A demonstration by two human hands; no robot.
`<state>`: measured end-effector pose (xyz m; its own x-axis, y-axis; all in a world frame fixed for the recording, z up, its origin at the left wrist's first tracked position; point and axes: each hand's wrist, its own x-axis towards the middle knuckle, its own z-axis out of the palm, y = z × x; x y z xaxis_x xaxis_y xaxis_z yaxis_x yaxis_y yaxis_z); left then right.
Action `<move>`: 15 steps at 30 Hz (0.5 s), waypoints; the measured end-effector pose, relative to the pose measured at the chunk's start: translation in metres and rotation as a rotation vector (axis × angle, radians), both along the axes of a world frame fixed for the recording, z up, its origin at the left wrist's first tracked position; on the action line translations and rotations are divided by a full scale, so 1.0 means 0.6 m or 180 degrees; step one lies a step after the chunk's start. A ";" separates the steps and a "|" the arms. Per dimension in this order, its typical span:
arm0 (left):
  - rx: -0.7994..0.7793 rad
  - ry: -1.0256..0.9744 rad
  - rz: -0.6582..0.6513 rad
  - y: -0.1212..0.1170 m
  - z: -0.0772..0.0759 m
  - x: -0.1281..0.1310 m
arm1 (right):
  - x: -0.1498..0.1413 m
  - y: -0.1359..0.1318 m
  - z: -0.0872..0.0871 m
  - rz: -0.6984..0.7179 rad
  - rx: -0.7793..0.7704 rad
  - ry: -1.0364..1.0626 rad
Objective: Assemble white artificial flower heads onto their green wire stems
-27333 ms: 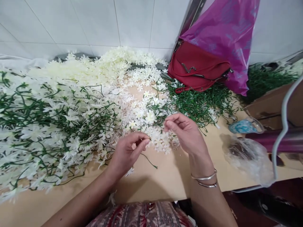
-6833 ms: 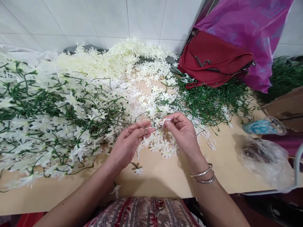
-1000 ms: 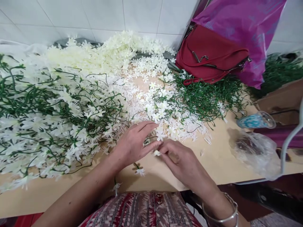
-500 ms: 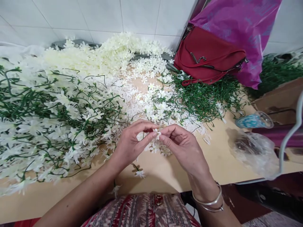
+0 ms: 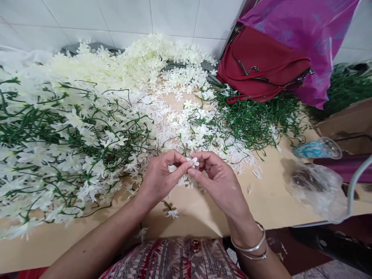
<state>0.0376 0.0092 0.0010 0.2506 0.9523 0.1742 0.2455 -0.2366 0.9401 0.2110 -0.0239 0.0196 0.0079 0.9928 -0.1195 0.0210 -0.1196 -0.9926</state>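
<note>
Between my fingertips is a small white artificial flower (image 5: 193,162), held over the front middle of the table. My left hand (image 5: 161,174) pinches it from the left with thumb and forefinger. From the other side, my right hand (image 5: 219,180) pinches it too, the thumb close to the left thumb. Loose white blossoms (image 5: 186,180) lie beneath my hands. Just beyond them is a scatter of thin white stamen pieces (image 5: 162,120). A single stemmed flower (image 5: 173,214) rests on the table in front of my left wrist.
A big heap of white flowers on green stems (image 5: 72,143) covers the left. Cream blossoms (image 5: 130,62) pile along the tiled wall. Green stems (image 5: 258,120) lie under a red handbag (image 5: 261,66). A plastic cup (image 5: 316,148) and a clear plastic bag (image 5: 316,186) are at right.
The flower has turned, so its petals now spread to the right of my fingertips. My right hand has shifted slightly left. The camera view has moved a little.
</note>
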 end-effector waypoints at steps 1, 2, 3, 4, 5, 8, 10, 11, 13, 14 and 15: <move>-0.0103 -0.0096 -0.0019 0.000 -0.001 0.000 | -0.001 0.001 0.000 0.0011 0.0011 0.0038; -0.0235 -0.0226 -0.0056 0.001 -0.003 0.000 | -0.001 0.001 -0.001 0.0040 0.0017 0.0099; -0.0385 -0.0402 -0.0102 0.002 -0.005 0.000 | -0.001 0.002 -0.002 0.0083 0.0019 0.0176; -0.0551 -0.0607 -0.0165 0.003 -0.006 0.000 | -0.001 0.003 -0.004 0.0137 0.0020 0.0260; -0.0722 -0.0813 -0.0244 0.005 -0.006 0.000 | 0.001 0.003 -0.007 0.0180 0.0050 0.0347; -0.1100 -0.1207 -0.0499 0.009 -0.004 0.001 | 0.008 0.005 -0.018 0.0128 0.0246 0.0519; -0.1179 -0.1220 -0.0571 0.009 -0.002 0.002 | 0.012 0.005 -0.023 0.0043 0.0355 0.0495; -0.1158 -0.1180 -0.0568 0.009 0.000 0.003 | 0.014 0.005 -0.024 0.0006 0.0378 0.0437; -0.1043 -0.1055 -0.0537 0.006 0.001 0.004 | 0.014 0.001 -0.021 -0.0018 0.0371 0.0279; -0.0974 -0.0990 -0.0517 0.005 0.001 0.004 | 0.013 -0.001 -0.018 -0.0018 0.0356 0.0222; -0.0907 -0.0928 -0.0502 0.004 0.000 0.004 | 0.011 -0.003 -0.015 0.0003 0.0328 0.0189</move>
<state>0.0400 0.0116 0.0012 0.3761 0.9266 -0.0051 -0.0583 0.0291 0.9979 0.2176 -0.0255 0.0106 0.0030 0.9998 -0.0171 -0.0381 -0.0170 -0.9991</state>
